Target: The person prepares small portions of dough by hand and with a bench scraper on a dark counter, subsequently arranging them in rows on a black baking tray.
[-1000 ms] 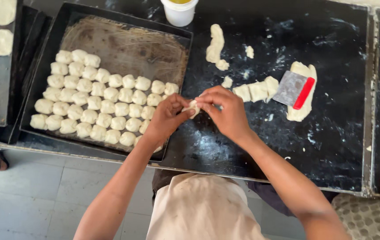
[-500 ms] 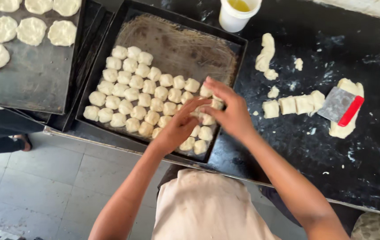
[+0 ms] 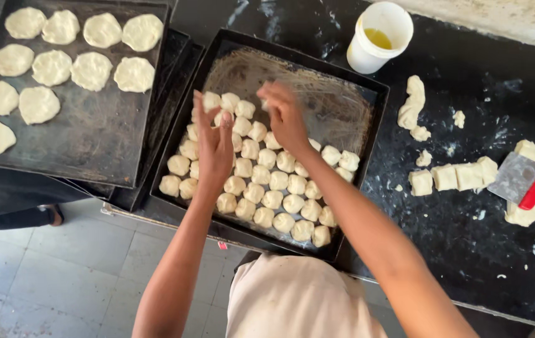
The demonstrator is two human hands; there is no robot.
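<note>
Both our hands have moved up over the tray [image 3: 368,134] of dough balls [image 3: 261,188] — right hand [image 3: 286,119] pinching a dough piece [image 3: 266,103] at the top row, left hand [image 3: 214,141] open, fingers spread.

We have a single view, from a camera worn on the person's head, looking almost straight down over the chest and both forearms. It sits fairly close: the left hand [image 3: 212,145] and right hand [image 3: 286,116] fill the middle of the frame above the black tray [image 3: 368,134] of dough pieces. We face the dark worktop [image 3: 480,250], whose near edge runs slantwise across the lower frame, with tiled floor [image 3: 61,269] showing below it at lower left. The frame reaches the second tray [image 3: 92,150] at upper left and the scraper [image 3: 521,181] at right. With only this view, no part of the scene is shared.
</note>
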